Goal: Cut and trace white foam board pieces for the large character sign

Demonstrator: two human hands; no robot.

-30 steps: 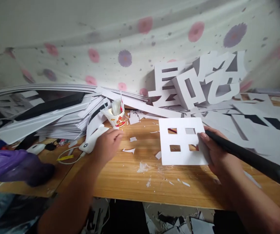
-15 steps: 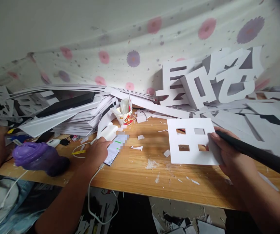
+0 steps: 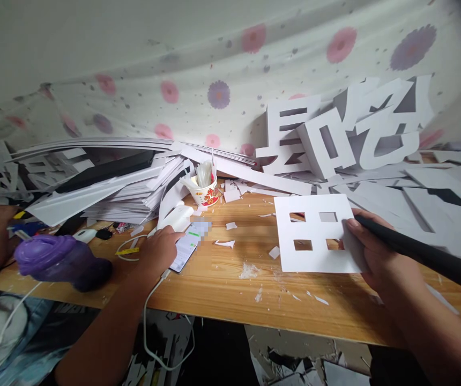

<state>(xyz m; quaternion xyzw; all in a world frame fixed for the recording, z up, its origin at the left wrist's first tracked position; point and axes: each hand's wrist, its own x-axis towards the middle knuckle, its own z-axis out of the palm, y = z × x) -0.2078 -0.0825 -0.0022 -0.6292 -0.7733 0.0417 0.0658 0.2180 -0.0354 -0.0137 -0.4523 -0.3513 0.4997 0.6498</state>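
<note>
Right hand (image 3: pixel 375 252) fingers curled tight round a black rod (image 3: pixel 423 254), long axis pointing right; left hand (image 3: pixel 160 249) fingers pressed together on phone (image 3: pixel 186 246).

White cut-out board (image 3: pixel 314 236) with four square holes on a wood-grain table (image 3: pixel 230 289); behind it, a cream cloth (image 3: pixel 214 69) dotted with pink and purple flowers; a purple bottle (image 3: pixel 59 260) at the table's left end.
</note>
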